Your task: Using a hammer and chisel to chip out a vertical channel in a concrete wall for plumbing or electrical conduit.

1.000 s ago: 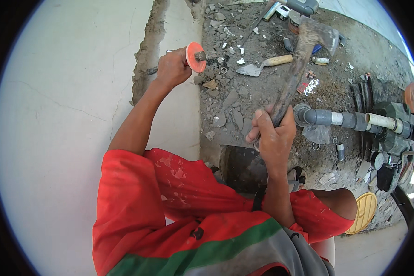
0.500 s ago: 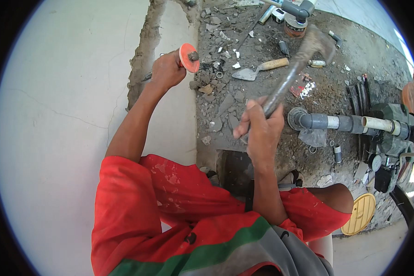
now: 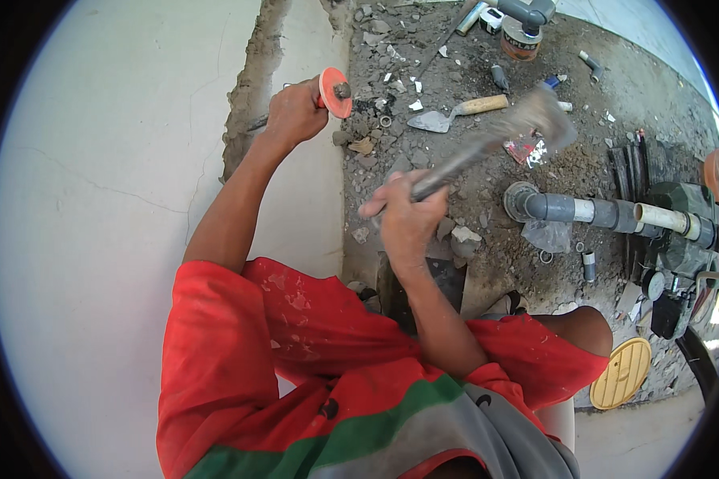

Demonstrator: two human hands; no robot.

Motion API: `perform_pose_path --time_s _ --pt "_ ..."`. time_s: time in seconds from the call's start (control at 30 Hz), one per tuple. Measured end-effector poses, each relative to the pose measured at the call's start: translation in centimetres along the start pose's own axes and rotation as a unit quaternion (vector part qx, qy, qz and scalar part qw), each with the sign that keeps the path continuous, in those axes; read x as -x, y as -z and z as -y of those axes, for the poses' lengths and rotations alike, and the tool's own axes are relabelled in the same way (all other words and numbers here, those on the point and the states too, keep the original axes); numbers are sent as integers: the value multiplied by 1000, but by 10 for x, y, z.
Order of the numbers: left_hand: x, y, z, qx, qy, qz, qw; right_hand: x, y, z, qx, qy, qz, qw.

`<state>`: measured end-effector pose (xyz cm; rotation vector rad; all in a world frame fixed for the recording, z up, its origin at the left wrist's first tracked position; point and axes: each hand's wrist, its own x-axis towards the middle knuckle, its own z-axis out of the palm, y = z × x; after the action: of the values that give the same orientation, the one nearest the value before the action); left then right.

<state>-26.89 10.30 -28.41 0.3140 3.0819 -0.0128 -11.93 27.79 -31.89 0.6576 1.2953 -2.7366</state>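
Observation:
My left hand [image 3: 294,113] is closed around the grip of a chisel [image 3: 342,89], whose round orange hand guard and blunt striking end face right. The chisel's tip points left toward a rough groove [image 3: 252,80] cut in the white wall [image 3: 120,144]; the hand hides where it touches. In my right hand [image 3: 411,219], the metal handle of a hammer [image 3: 455,164] is gripped. The hammer's head, smeared by motion, is raised to the right, apart from the chisel.
A trowel [image 3: 455,113] with a wooden handle lies on rubble-strewn ground. Grey pipes [image 3: 563,209] run to a green pump [image 3: 671,239] at right. A can [image 3: 521,40] stands at the back. A yellow round cover [image 3: 621,374] lies lower right; a dark square pit [image 3: 439,291] opens by my feet.
My right hand and the hammer have swung left and the hammer has tilted closer to level. My left hand still holds the chisel at the groove, shifted only slightly in view.

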Motion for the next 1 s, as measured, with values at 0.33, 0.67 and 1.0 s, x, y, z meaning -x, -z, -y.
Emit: perform_pose_path --time_s 0.33,0.67,1.0 --pt "5 -3 1 1 -11 27 1000 3 2 -1 -63 -1 -40 997" --pt "24 -4 -46 -187 -140 104 967 6 27 9 79 -106 93 987" --pt "29 10 7 31 -33 -25 999 11 21 75 12 67 44 997"
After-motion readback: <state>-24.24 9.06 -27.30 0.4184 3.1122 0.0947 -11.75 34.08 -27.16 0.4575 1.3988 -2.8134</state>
